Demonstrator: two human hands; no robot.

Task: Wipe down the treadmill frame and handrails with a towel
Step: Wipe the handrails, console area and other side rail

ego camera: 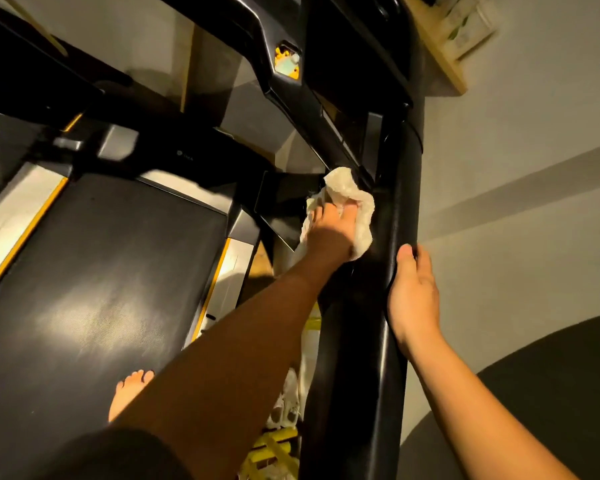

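Cream towel [347, 206], bunched in the left hand [329, 233], rubs the frame beside the black handrail [395, 237]. The right hand [413, 292], its grip wrapped round that rail, steadies it. Next, likely, the towel sweeps down the rail itself.

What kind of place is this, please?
Probably a room at home with exercise equipment: a treadmill belt under a bare foot, a padded handrail, and a wooden shelf on the plain wall.

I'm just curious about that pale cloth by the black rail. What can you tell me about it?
The cream, nubbly terry towel is crumpled into a loose wad, not folded. The left hand grips it, fingers sunk in its middle, pressing it to the inner side of the glossy black treadmill handrail, beside the frame. Its edges spill out above and beside the hand.
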